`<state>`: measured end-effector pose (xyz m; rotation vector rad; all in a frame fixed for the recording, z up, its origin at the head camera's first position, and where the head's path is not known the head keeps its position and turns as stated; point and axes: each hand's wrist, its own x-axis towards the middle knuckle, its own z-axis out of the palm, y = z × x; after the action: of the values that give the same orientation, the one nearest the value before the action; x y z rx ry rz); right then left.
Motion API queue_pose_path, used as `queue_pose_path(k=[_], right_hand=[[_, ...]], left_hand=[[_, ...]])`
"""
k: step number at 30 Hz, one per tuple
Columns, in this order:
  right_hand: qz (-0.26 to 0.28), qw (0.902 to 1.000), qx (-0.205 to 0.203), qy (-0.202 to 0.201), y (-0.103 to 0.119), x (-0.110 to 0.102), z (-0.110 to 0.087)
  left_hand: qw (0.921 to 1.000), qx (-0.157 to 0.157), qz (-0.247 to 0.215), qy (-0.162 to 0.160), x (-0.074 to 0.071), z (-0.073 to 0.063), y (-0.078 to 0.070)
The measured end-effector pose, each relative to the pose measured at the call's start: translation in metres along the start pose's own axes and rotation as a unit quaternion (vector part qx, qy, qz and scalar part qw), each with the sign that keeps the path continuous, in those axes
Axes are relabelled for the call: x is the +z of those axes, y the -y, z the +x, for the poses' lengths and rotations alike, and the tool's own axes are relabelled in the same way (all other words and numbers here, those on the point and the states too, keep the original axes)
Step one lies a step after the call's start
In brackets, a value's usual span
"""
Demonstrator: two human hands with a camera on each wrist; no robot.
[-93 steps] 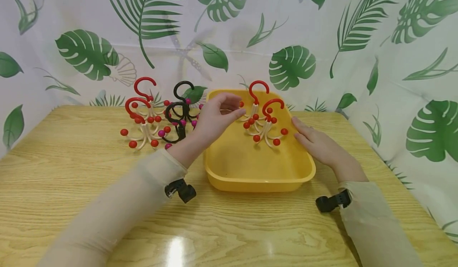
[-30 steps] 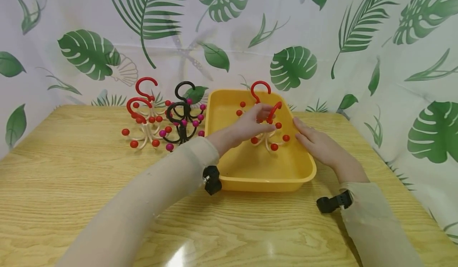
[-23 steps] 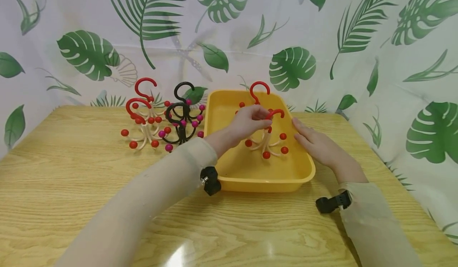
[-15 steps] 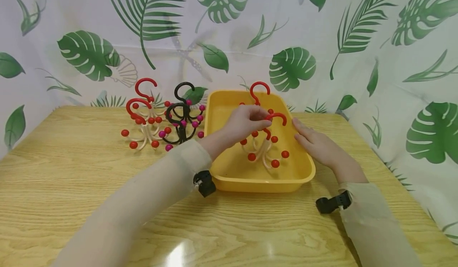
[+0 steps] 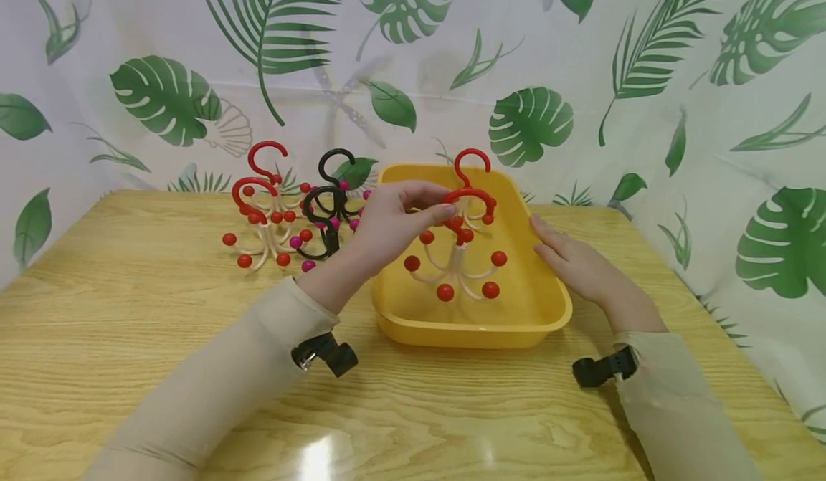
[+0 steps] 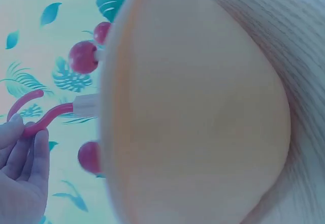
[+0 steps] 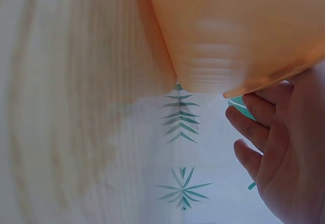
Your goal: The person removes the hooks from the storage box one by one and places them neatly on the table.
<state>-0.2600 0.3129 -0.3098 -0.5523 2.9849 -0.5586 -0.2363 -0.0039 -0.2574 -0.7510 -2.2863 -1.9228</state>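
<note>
My left hand point(image 5: 396, 216) pinches the red hook of a many-armed hanger point(image 5: 459, 266) with cream arms and red ball tips. It hangs upright over the yellow basin point(image 5: 471, 339); in the left wrist view the basin wall hides its lower part. Behind it, a similar red-hooked hanger point(image 5: 473, 160) stands toward the back of the basin, partly hidden. My right hand point(image 5: 584, 266) rests on the basin's right rim with fingers fairly straight. In the right wrist view, several fingers point(image 7: 249, 125) extend loosely outside the wall, below the rim.
Left of the basin stand two red-hooked hangers point(image 5: 261, 241) and two black ones point(image 5: 330, 241) with magenta balls, partly behind my left hand. The wooden table point(image 5: 419, 402) meets a leaf-print cloth point(image 5: 439, 72) at the back and sides.
My left hand moved to the front red-hooked hanger in the basin, grasped its hook, and brought it forward and left, away from the rear hanger. The right hand stayed at the rim.
</note>
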Motion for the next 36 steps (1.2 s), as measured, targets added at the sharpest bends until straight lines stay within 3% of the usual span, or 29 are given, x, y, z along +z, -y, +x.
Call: queue_pose_path(k=[7, 14, 19, 25, 36], right_hand=[[-0.001, 1.0, -0.007, -0.005, -0.003, -0.001, -0.002], [0.004, 1.0, -0.008, 0.0, -0.004, -0.001, -0.001], [0.003, 1.0, -0.008, 0.0, -0.003, -0.002, -0.001], [0.0, 1.0, -0.008, 0.003, -0.002, -0.003, -0.001], [-0.001, 0.9999, -0.007, 0.007, -0.001, -0.002, -0.001]], left_hand=[[0.9978, 0.044, -0.013, -0.048, -0.025, -0.021, -0.012], [0.9965, 0.024, 0.011, -0.079, -0.05, -0.045, -0.02], [0.9937, 0.029, 0.031, -0.104, -0.072, -0.063, -0.02], [0.9861, 0.017, 0.089, -0.139, -0.1, -0.083, -0.013], [0.9673, -0.019, 0.157, -0.199, -0.145, -0.112, 0.013]])
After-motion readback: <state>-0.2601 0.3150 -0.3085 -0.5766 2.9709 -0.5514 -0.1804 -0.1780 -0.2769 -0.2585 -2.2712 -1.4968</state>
